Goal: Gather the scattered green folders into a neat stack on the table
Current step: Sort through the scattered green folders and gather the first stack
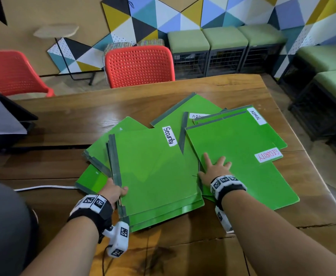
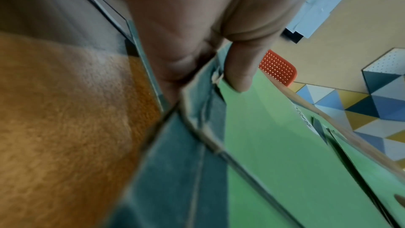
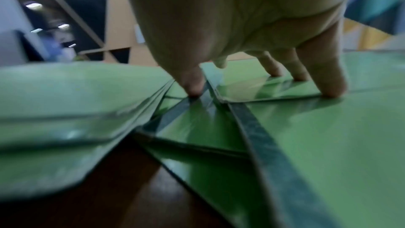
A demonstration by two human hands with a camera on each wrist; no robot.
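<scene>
Several green folders with grey taped spines lie overlapping on the wooden table (image 1: 67, 116). My left hand (image 1: 114, 191) grips the spine edge of a small stack of folders (image 1: 155, 176), topped by one labelled "Security"; in the left wrist view the thumb (image 2: 237, 68) lies on top and the fingers go underneath. My right hand (image 1: 215, 168) rests flat with spread fingers on the red-lettered "SECURITY" folder (image 1: 243, 156), the fingertips (image 3: 333, 86) pressing down on it. More folders, two labelled "ADMIN" (image 1: 256, 116), lie behind.
Two red chairs (image 1: 139, 64) stand at the table's far side. A dark device with a white sheet (image 1: 1, 114) sits at the left edge, and a white cable (image 1: 43, 188) runs near my left arm. Green-cushioned stools (image 1: 225, 48) line the wall. The table's right edge is close to the folders.
</scene>
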